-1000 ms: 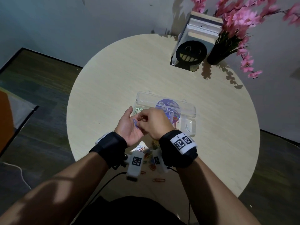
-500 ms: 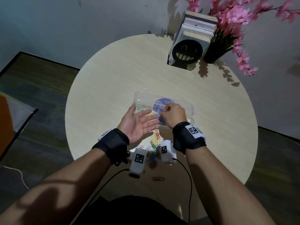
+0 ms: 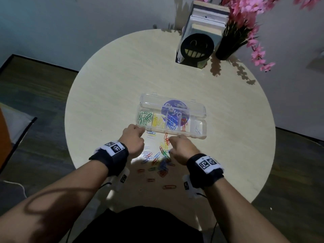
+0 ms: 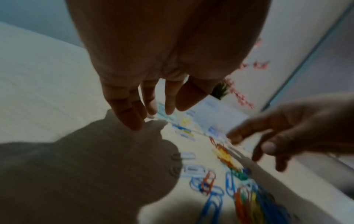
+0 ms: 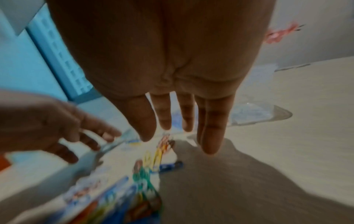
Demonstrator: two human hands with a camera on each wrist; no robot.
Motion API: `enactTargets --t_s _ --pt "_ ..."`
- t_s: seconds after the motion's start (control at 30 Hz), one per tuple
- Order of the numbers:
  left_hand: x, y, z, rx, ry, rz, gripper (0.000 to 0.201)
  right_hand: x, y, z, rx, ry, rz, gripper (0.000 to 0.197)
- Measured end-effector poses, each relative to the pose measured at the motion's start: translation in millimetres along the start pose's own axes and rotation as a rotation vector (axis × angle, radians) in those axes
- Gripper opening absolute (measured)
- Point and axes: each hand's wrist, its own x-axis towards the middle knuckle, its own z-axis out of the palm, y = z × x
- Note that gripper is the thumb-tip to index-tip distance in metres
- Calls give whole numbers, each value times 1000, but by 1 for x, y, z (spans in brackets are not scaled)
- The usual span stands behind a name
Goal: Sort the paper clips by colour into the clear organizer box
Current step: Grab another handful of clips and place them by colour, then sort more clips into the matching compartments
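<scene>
On the round pale wooden table (image 3: 108,95), lying open with its hinged lid folded back on the far side: the clear plastic organizer box (image 3: 172,118). Holding, from the box's left end rightward, green paper clips (image 3: 145,118), yellow paper clips (image 3: 157,121), blue paper clips (image 3: 171,124), red paper clips (image 3: 183,124) and, at the right end, a few pale clips (image 3: 197,128) too faint to tell in colour. Just in front of the box's near wall, toward the person, sprawling in a mixed heap: the loose coloured paper clips (image 3: 162,157), with single stragglers lying nearer the table's edge. Hovering just in front of the box's near left corner: the left hand (image 3: 133,142), fingers (image 4: 132,112) hanging loosely downward and slightly spread in the wrist view, gripping nothing visible. Hovering in front of the box's near wall, right of the heap: the right hand (image 3: 180,148), fingers (image 5: 212,125) extended downward and parted, holding nothing. Standing well behind the box, at the table's far edge: a row of books in a black bookend with a grinning face (image 3: 197,45), and beside it a dark vase of pink artificial blossoms (image 3: 229,44).
</scene>
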Motion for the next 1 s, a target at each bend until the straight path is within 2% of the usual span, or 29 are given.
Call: enactTargets --t_s 0.03,0.1,0.17,0.27,0.37,0.43,0.5,0.57,0.63,0.73,0.83,0.93,1.0 --pt "0 3 5 104 -15 -9 23 4 -5 6 -50 -22 1 43" --pt "1 10 14 215 -43 -3 52 9 -13 14 -100 -19 13 65" --pt "3 16 21 290 -64 14 69 11 -21 22 -151 38 -5 60" --pt "2 20 29 321 -114 49 69 10 -24 33 -183 41 -79 48" --pt "0 16 31 258 -191 114 59 6 -12 35 -52 -18 -122 50" --pt "-4 11 28 211 -193 137 55 -1 -1 30 33 4 -117 54" --pt "-10 3 23 235 -129 131 53 -10 9 28 -11 33 -78 64" --pt "-21 -4 18 316 -73 79 52 -18 11 29 -71 3 -27 85" --pt "-33 -9 18 376 -75 4 60 -22 6 37 -73 -26 12 100" --pt "-37 -8 29 321 -120 -17 72 -18 -10 54 -1 -8 -3 91" --pt "-36 1 32 121 -94 45 59 -17 -12 55 106 61 -21 85" --pt "-44 -12 27 231 -62 42 69 -33 7 48 15 80 -16 79" --pt "-55 -25 25 355 -88 21 90 -48 19 50 -93 -10 8 78"
